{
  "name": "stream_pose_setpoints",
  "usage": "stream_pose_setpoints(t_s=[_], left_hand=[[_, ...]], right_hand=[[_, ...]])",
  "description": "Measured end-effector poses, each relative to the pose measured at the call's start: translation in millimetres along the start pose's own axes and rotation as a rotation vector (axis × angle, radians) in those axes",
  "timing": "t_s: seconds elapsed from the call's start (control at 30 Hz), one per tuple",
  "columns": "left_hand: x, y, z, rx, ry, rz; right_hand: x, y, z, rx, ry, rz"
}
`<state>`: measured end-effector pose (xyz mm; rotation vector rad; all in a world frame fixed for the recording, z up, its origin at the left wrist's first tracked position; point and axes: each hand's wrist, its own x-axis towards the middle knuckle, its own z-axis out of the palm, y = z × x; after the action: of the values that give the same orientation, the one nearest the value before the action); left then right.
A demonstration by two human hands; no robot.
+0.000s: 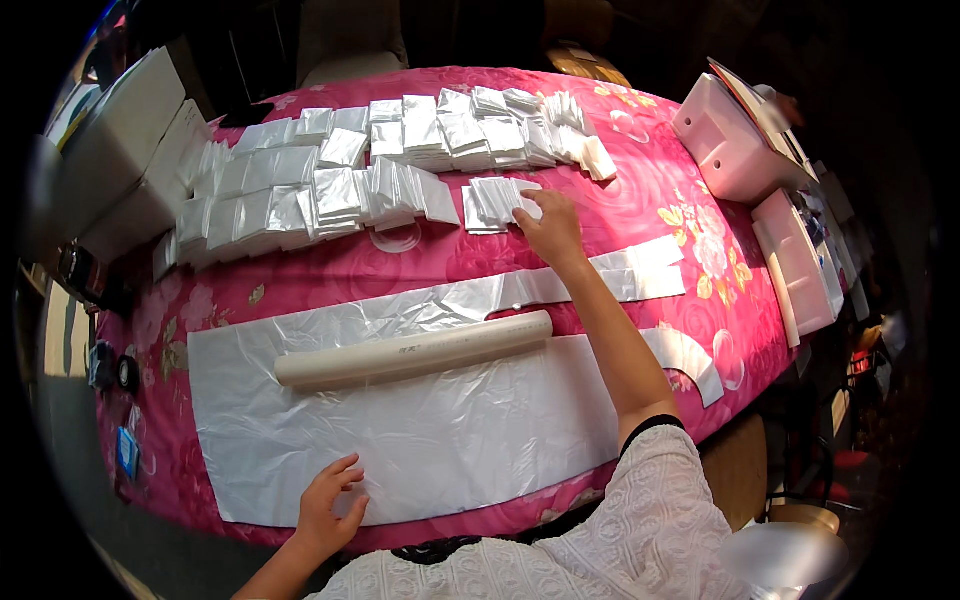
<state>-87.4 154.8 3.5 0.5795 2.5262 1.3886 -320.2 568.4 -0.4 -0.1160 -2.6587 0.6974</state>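
Your right hand (553,230) has its fingertips on the right end of a small pile of flat, folded, whitish plastic packets (488,207); whether it grips one or merely touches them, you cannot tell from this view. Your left hand (326,508) is empty, fingers spread, at the near edge of a large, flat, translucent white plastic bag (480,425) with two strap-like ends on the right. A long, off-white, round tube (415,350) lies across the bag. The small pile sits apart from the long rows of folded silvery-white packets (285,205) on the pink, flower-patterned tabletop (645,175). The overlapping packets could slide or fan out if your fingers push sideways; a forearm brushing the tube could roll it and crease the thin bag.
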Motion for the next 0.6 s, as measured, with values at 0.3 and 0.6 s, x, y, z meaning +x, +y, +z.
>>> stream_pose_setpoints(t_s=[0.3,0.6], left_hand=[[41.7,19.7,30.4,0.230,-0.055,0.236],[64.0,27.2,103.1,0.346,-0.110,0.389]], right_hand=[[-203.9,-83.5,-38.7,0.009,-0.410,-0.304],[-271.0,-35.7,-64.1,0.049,-0.422,-0.387]])
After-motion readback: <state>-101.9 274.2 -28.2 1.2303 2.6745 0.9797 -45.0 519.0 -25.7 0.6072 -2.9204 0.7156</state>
